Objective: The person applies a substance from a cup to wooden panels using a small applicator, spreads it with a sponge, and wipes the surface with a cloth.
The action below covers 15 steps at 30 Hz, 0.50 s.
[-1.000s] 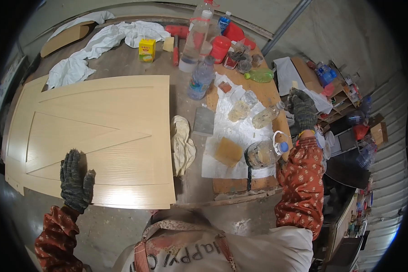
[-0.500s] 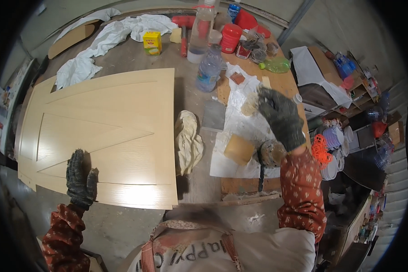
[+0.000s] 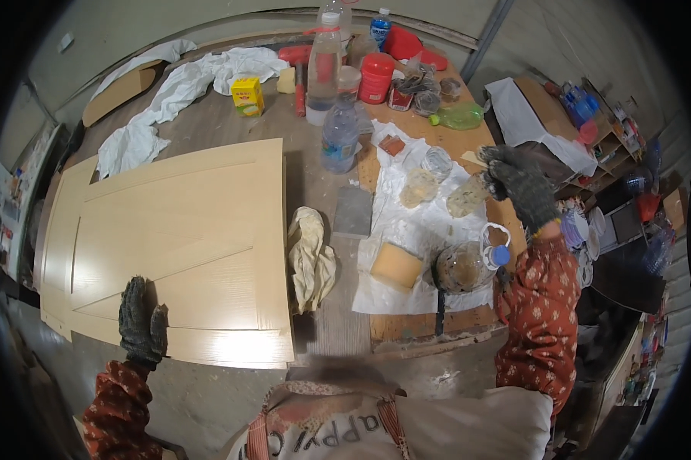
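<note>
- Cream panel [image 3: 180,253] lies flat on L side of tabletop [image 3: 207,115], grooved face up.
- Hands: L hand [image 3: 142,326] is open, palm down on panel's near edge, fingers pointing away, gripping nothing. R hand [image 3: 523,184] is curled, pinching a small pale strip [image 3: 472,159]; too small to tell what it's made of.
- For good control, prob best to keep L palm flat w/ light, even pressure, as a steadying hand; digging in fingertips could mark the finish.
- R pinch is best kept light but firm, strip's free end in plain view, wrist up over the clutter.
- Edges: floor shows right below panel's near edge, so heavy pressure there could tip or shift it; safer to load it further in.
- Panel's R edge runs just beside the crumpled cloth [image 3: 312,261], which could snag if the panel slides.
- Room: a strip of tabletop runs btwn panel and grey block [image 3: 352,213], w/ cloth in its near half. Far half gives R hand the easier lane.
- Watch R side: cloudy bottle [image 3: 465,197] is by the fingers, jug [image 3: 460,268] w/ blue cap is nr R sleeve [image 3: 541,307]; a low elbow could knock it.
</note>
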Tool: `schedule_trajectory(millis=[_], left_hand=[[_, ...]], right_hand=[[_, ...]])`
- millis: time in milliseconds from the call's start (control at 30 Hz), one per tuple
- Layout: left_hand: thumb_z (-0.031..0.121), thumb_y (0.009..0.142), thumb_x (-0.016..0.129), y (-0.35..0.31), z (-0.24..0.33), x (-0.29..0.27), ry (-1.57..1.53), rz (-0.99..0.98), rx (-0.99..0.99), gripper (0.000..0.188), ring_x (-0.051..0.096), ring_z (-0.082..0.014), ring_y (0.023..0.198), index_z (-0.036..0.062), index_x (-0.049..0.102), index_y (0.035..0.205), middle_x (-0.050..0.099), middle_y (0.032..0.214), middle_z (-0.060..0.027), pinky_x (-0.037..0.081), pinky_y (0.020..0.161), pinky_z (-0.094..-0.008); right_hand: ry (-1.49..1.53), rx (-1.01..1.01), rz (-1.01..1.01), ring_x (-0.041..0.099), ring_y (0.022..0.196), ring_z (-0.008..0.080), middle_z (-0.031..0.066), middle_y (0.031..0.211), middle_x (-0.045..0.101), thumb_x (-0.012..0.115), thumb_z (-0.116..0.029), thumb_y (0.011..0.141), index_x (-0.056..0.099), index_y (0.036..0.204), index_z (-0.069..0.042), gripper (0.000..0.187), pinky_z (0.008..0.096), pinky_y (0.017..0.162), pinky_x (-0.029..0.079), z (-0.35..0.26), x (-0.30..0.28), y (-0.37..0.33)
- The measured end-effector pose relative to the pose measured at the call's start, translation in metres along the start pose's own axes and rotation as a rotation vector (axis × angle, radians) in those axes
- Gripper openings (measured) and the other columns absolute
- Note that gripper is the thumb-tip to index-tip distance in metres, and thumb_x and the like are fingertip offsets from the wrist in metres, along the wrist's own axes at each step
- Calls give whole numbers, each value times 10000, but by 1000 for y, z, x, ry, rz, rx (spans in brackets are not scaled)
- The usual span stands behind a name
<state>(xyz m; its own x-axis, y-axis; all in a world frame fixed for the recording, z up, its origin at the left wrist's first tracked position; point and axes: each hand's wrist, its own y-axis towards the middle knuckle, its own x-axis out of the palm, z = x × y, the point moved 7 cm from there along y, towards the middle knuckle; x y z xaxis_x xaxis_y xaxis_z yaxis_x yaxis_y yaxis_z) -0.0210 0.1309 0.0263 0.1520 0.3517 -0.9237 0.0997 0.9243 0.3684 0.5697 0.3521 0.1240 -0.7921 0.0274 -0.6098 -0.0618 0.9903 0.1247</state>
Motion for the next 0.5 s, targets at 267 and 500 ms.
schedule_trajectory(millis=[267, 500], left_hand=[[215, 894, 518, -1, 0, 3, -28, 15, -15, 504, 452, -389, 1206, -40, 409, 1315, 465, 1305, -231, 349, 1023, -439], [173, 897, 512, -10, -7, -3, -65, 36, -69, 460, 460, -372, 1210, -47, 430, 1294, 480, 1296, -226, 358, 1024, -416]], right_hand=[[-590, 63, -187, 575, 590, 133, 80, 742, 615, 569, -209, 843, 597, 1146, -66, 336, 271, 537, 472, 38, 36, 74], [-759, -235, -84, 615, 958, 299, 187, 1104, 620, 573, -296, 846, 563, 1214, -77, 428, 341, 835, 477, -12, 35, 73]])
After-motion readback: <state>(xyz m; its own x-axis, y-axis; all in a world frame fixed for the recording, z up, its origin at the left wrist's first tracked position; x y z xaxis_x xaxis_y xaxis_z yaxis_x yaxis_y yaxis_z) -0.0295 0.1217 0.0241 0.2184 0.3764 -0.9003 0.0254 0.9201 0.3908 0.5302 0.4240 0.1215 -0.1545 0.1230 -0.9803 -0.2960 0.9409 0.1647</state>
